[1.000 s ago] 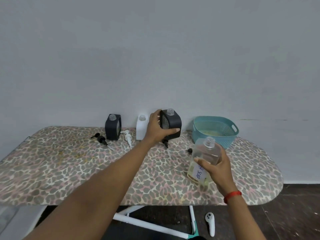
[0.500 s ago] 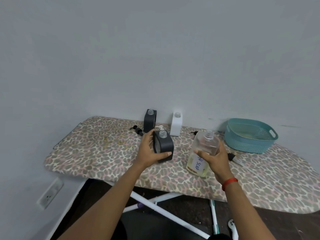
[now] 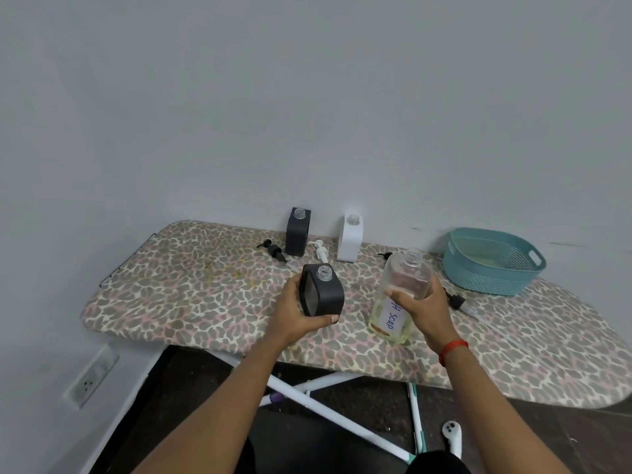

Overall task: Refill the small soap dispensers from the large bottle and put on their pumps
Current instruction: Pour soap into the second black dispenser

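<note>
My left hand (image 3: 297, 311) grips a small black square dispenser (image 3: 323, 294), open-necked and tilted, above the leopard-print board (image 3: 191, 289). My right hand (image 3: 422, 302) holds the large clear bottle (image 3: 398, 292) labelled SOAP, uncapped, with yellowish liquid low inside. At the back by the wall stand a second black dispenser (image 3: 298, 232) and a white dispenser (image 3: 350, 238), both without pumps. A black pump (image 3: 273, 250) and a white pump (image 3: 321, 253) lie near them. Another black pump (image 3: 458, 301) lies right of my right hand.
A teal plastic basket (image 3: 492, 261) sits at the board's back right. The board's white legs (image 3: 328, 405) cross below. A white controller (image 3: 452, 434) lies on the dark floor, and a wall socket (image 3: 90, 376) is low on the left.
My left hand lifted the black dispenser from the back row and brought it toward me, level with the large bottle. The view swung left and down.
</note>
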